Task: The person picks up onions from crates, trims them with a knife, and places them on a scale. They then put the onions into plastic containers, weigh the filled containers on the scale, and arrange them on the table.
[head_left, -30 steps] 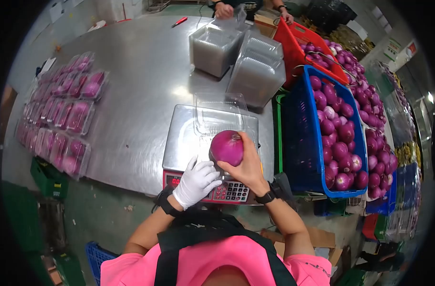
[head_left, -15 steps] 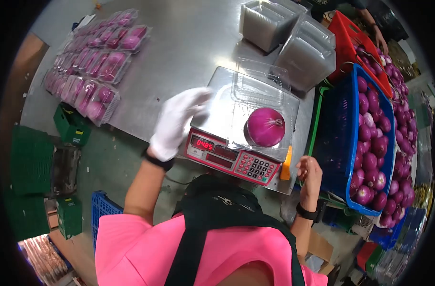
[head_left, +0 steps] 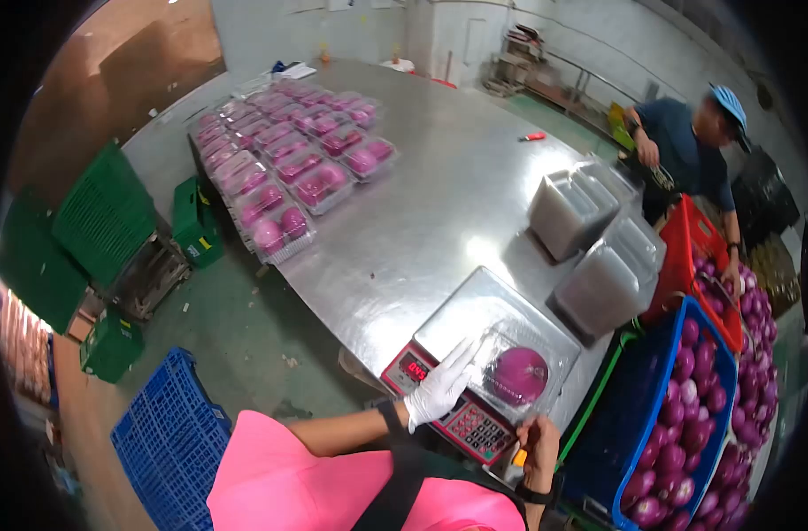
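Observation:
A red digital scale (head_left: 482, 425) has a metal pan (head_left: 457, 305). On the pan lies a clear plastic container (head_left: 546, 341) with a large purple onion (head_left: 517, 376) in it; its lid appears folded over the onion. My left hand (head_left: 441, 388), in a white glove, is open with fingers outstretched at the container's left side, over the scale's front edge. My bare right hand (head_left: 538, 442) is curled closed by the container's near right corner; whether it pinches the plastic is hidden. An orange object (head_left: 519, 457) shows beside it.
Filled onion packs (head_left: 320, 181) stand in rows at the left. Stacks of empty containers (head_left: 612, 265) stand beyond the scale. A blue crate (head_left: 630, 460) and a red crate (head_left: 678, 252) of onions are at the right, where a co-worker (head_left: 687, 150) reaches in. A blue pallet (head_left: 169, 442) stands lower left.
The view has tilted up and shifted left. My left hand has moved right to the container, and my right hand has come up to its near corner. The raised lid has come down over the onion.

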A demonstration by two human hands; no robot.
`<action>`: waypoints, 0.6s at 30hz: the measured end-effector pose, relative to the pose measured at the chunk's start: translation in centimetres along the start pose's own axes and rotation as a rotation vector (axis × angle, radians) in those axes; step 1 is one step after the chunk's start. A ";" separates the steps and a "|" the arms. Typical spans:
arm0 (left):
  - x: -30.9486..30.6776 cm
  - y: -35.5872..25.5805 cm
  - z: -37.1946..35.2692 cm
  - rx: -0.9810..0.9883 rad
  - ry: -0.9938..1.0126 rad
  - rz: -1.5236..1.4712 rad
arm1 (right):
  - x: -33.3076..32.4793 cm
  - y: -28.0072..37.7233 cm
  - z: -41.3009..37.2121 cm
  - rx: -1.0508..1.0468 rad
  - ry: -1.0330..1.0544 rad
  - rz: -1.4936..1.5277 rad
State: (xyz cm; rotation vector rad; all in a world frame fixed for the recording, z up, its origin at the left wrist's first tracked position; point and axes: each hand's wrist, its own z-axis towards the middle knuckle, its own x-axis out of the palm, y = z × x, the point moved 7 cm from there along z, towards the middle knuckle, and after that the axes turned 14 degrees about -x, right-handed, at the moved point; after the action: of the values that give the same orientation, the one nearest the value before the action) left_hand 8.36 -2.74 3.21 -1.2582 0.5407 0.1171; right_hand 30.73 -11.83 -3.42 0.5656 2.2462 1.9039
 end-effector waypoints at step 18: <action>-17.4 14.1 7.4 -0.491 -0.415 -1.162 | 12.5 5.4 1.2 -0.126 0.334 0.151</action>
State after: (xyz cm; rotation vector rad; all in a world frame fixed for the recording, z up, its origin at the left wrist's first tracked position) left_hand -9.68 12.15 0.27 -1.7904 -0.6568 -0.4856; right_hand 20.66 -5.37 3.27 0.4371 2.3048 2.3509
